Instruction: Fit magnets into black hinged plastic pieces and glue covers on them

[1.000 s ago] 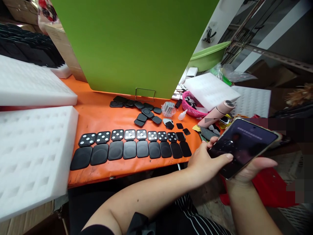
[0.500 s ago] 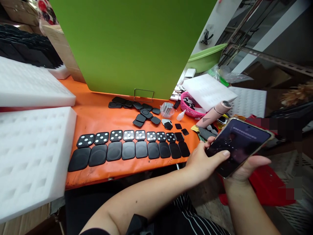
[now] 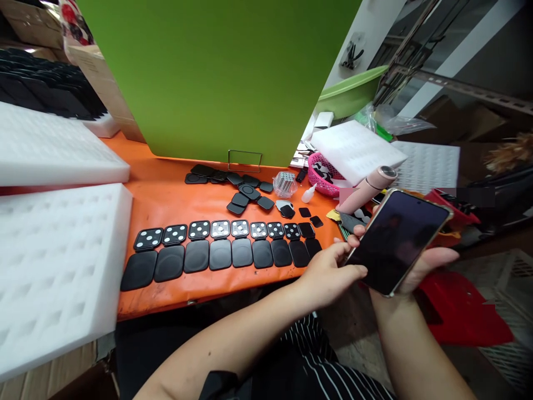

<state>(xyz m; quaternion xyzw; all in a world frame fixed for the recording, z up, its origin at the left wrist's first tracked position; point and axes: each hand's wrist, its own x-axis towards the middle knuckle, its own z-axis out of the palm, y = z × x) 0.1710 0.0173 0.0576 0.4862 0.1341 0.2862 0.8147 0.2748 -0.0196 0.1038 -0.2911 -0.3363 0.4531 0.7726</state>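
My right hand [image 3: 425, 269] cradles a smartphone [image 3: 402, 241] from beneath, its thumb lying along the right edge. Fingertips curl round the phone's left edge. The screen is dark and the phone is tilted. My left hand [image 3: 328, 272] is closed at the lower left edge of the phone, thumb over the corner; its other fingers are partly hidden. Left of my hands, a row of black folding pads [image 3: 220, 254] lies unfolded on the orange table [image 3: 158, 303]. Most of their upper flaps [image 3: 220, 229] carry white round dots.
Loose black pads [image 3: 249, 193] lie behind the row, near a bag of metal cylinders [image 3: 285, 184] and a small white bottle [image 3: 308, 193]. A pink basket [image 3: 322, 180] and pink flask [image 3: 368, 189] stand right. White foam trays [image 3: 62, 266] are at left, a green board [image 3: 225, 83] behind.
The phone's screen has gone from dimly lit to dark. My left thumb has drawn back from the screen to its lower left edge. Both hands and phone have shifted slightly left in view.
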